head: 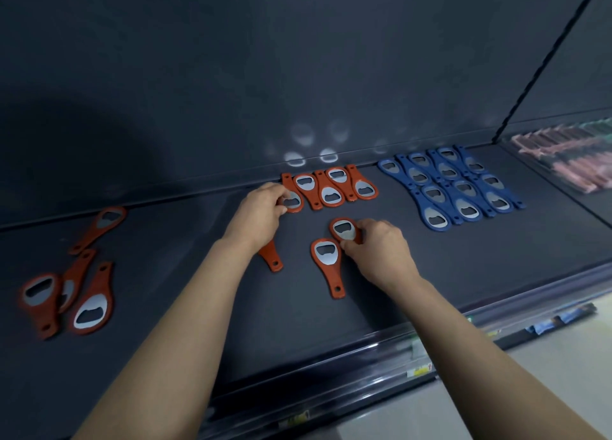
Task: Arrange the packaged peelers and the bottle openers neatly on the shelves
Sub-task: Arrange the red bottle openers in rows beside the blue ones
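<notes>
- My right hand [377, 251] is curled round a red bottle opener [343, 228], pinching it just below the steel head. The head points to about 11 o'clock, and my fingers cover the handle.
- My left hand [261, 211] pinches the end opener [293, 201] at the 9 o'clock end of the red row [331, 189], which sits at the back of the shelf [496, 257].
- The relation that matters: the row lies at 12 o'clock from the held opener, near but apart. Its pieces run 12-to-6 and alternate head-up and head-down. I judge the held one must be squared to that axis before it nests in, and the right hand is the nearer one.
- A second loose opener [327, 262] lies just at 8 o'clock of my right hand, head at 12 and handle at 6. Of a third opener [272, 259], only the handle shows below my left wrist.
- Four scattered openers [66, 284] lie well apart at 9 o'clock, nearer my left hand.
- Each opener is flat and teardrop-shaped, with a grainy red coating, a bright steel insert and a small hole at the tail. They look thin, so I expect an edge pinch to work on the smooth dark shelf.
- Blue openers [453, 188] sit nested in two rows at 2 o'clock. The packaged peelers [569, 155] lie beyond them in the next bay and are blurred.
</notes>
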